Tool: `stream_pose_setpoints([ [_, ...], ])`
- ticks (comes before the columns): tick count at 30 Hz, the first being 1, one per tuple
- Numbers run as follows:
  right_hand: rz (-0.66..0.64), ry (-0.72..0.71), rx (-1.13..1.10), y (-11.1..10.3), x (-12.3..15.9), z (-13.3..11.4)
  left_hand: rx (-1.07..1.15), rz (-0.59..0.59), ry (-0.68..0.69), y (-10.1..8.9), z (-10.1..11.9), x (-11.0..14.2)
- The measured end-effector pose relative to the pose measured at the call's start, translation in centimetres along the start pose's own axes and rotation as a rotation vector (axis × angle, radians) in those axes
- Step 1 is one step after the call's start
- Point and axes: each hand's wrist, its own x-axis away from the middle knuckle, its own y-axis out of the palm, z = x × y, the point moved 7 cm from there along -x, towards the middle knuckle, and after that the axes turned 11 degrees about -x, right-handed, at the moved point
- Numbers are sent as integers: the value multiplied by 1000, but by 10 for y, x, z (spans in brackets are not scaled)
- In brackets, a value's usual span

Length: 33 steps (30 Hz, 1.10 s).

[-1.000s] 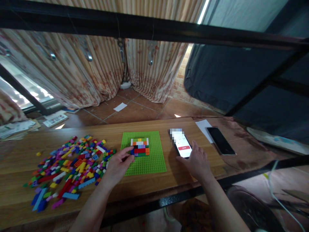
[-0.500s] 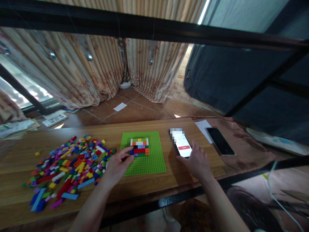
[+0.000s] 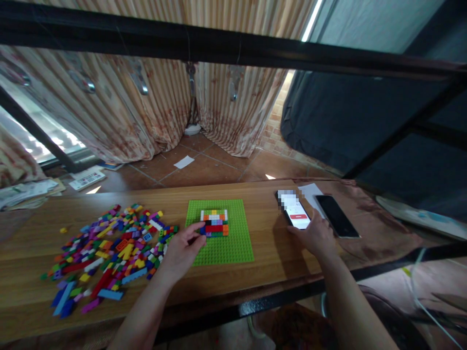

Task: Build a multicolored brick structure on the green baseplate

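Observation:
My left hand (image 3: 185, 247) rests at the left edge of a green studded baseplate (image 3: 239, 245). Its thumb and index finger are curled around the left end of a small brick build (image 3: 214, 227) with white, orange, red and blue bricks, which sits on the plate. My right hand (image 3: 316, 234) grips the lower right end of a smartphone (image 3: 299, 219) with a lit white screen and a red button. Part of the phone's lower edge is hidden by the fingers.
A big pile of loose coloured bricks (image 3: 120, 248) covers the left of the wooden table (image 3: 160, 304). A second, dark phone (image 3: 337, 216) and a white paper (image 3: 312, 192) lie at the right. A black metal bar (image 3: 233, 46) crosses above, before curtains (image 3: 146, 116).
My right hand has slid the lit phone to the right, away from the baseplate and closer to the dark phone. My left hand stays by the brick build. The view has shifted slightly.

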Motion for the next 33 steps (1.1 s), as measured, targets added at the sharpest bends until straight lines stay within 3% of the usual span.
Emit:
stream_pose_setpoints([
  [5,-9,37,11,-7,-16,17,-7,19,7,0,1,0],
  [8,32,33,27,-14,-12,14,-20,27,21,0,3,1],
  [10,126,-38,18,-20,-4,0,-40,31,31,1,5,3],
  [13,193,-275,-118,-14,19,-38,-62,40,51,3,5,3],
  [17,-41,-542,-389,25,61,-94,-29,51,67,5,0,2],
  [21,-219,-638,-429,55,98,-128,-4,62,73,7,-3,3],
  [28,-262,-665,-322,68,114,-144,-83,139,27,0,-5,4],
  [33,-283,-658,-128,72,123,-152,-172,45,38,5,4,7],
])
